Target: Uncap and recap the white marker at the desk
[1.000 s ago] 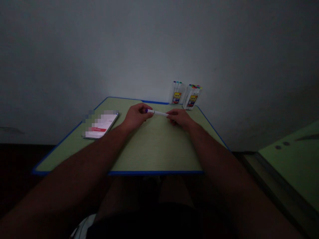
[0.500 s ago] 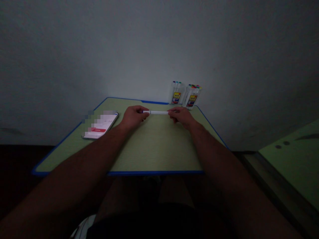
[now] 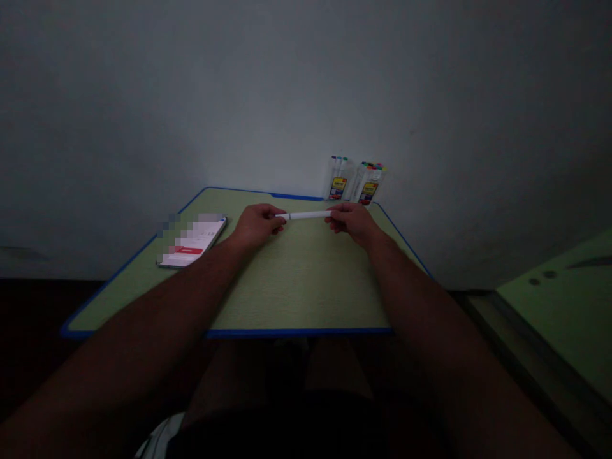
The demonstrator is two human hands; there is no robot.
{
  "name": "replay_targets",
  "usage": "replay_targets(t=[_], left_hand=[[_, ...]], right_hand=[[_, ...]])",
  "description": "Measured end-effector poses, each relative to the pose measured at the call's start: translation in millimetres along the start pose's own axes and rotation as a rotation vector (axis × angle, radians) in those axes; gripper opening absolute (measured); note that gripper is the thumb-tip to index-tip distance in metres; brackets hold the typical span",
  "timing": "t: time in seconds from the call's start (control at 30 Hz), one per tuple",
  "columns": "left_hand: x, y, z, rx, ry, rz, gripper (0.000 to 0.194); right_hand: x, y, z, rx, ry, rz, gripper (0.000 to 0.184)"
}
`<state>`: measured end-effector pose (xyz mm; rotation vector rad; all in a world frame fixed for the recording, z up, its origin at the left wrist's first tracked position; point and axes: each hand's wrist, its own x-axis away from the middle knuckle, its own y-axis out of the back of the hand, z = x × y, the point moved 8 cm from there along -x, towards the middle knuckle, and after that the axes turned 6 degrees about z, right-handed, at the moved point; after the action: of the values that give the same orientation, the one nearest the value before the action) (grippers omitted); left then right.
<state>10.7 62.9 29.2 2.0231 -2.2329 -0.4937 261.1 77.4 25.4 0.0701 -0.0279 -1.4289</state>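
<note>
Hands meet over the far middle of the green tabletop point(image 3: 296, 287), and between them we see a white marker point(image 3: 306, 215) held level just above the surface. Our left hand point(image 3: 255, 224) is curled, its fingertips pinching one end, where a cap may sit, though the dim light hides it; our right hand point(image 3: 352, 221) pinches the other end in the same way. We judge the marker light and stiff, a smooth plastic barrel that could slip or roll if let go, so the ends, or the barrel just inside them, are the best places to grip. Near the left hand lies a phone point(image 3: 191, 242) with its screen lit. Behind the right hand, two clear marker packs point(image 3: 352, 182) stand against the wall.
</note>
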Motion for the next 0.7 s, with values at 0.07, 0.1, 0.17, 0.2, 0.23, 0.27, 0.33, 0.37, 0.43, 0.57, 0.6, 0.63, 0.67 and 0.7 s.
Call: replay_targets(t=[0.07, 0.1, 0.17, 0.2, 0.23, 0.27, 0.33, 0.37, 0.43, 0.57, 0.6, 0.63, 0.67, 0.7], left_hand=[[0.7, 0.2, -0.8, 0.000, -0.003, 0.003, 0.011], [1.2, 0.4, -1.6, -0.003, -0.006, 0.004, 0.011], [2.3, 0.5, -3.3, -0.010, -0.017, 0.008, 0.010], [2.9, 0.8, -4.1, -0.011, -0.021, 0.007, 0.009], [3.5, 1.2, -4.8, -0.011, -0.025, 0.004, 0.008], [4.1, 1.3, -5.3, -0.011, -0.027, 0.004, 0.008], [5.1, 1.3, -6.0, -0.008, -0.025, 0.004, 0.007], [5.7, 1.4, -6.6, -0.007, -0.024, 0.003, 0.006], [6.8, 1.4, -7.8, -0.007, -0.022, -0.002, 0.005], [8.0, 2.1, -8.1, -0.019, -0.008, -0.019, 0.005], [7.9, 2.1, -7.6, -0.019, -0.006, -0.022, 0.005], [7.5, 2.1, -7.0, -0.019, -0.005, -0.025, 0.006], [7.1, 2.3, -6.5, -0.020, -0.005, -0.029, 0.006], [6.8, 2.5, -6.0, -0.025, -0.004, -0.034, 0.007]], right_hand=[[0.7, -0.3, 0.2, -0.008, 0.004, 0.000, 0.007], [1.1, -0.2, 0.2, -0.010, 0.004, -0.002, 0.007], [2.0, -0.3, 0.5, -0.014, 0.005, -0.005, 0.006], [2.3, -0.4, 0.7, -0.017, 0.007, -0.003, 0.006], [2.5, -0.7, 0.8, -0.019, 0.009, 0.000, 0.006], [2.6, -1.0, 0.9, -0.020, 0.011, 0.005, 0.006], [2.5, -1.8, 0.7, -0.015, 0.012, 0.017, 0.007], [2.5, -2.1, 0.5, -0.009, 0.011, 0.022, 0.007], [2.5, -2.6, 0.3, 0.002, 0.010, 0.027, 0.006], [3.8, -3.8, 1.3, 0.000, 0.016, 0.028, 0.007], [4.3, -4.3, 1.7, -0.003, 0.015, 0.029, 0.007], [4.8, -4.8, 2.0, -0.005, 0.014, 0.029, 0.007], [5.3, -5.2, 2.3, -0.006, 0.011, 0.029, 0.007], [5.7, -5.6, 2.5, -0.006, 0.008, 0.027, 0.007]])
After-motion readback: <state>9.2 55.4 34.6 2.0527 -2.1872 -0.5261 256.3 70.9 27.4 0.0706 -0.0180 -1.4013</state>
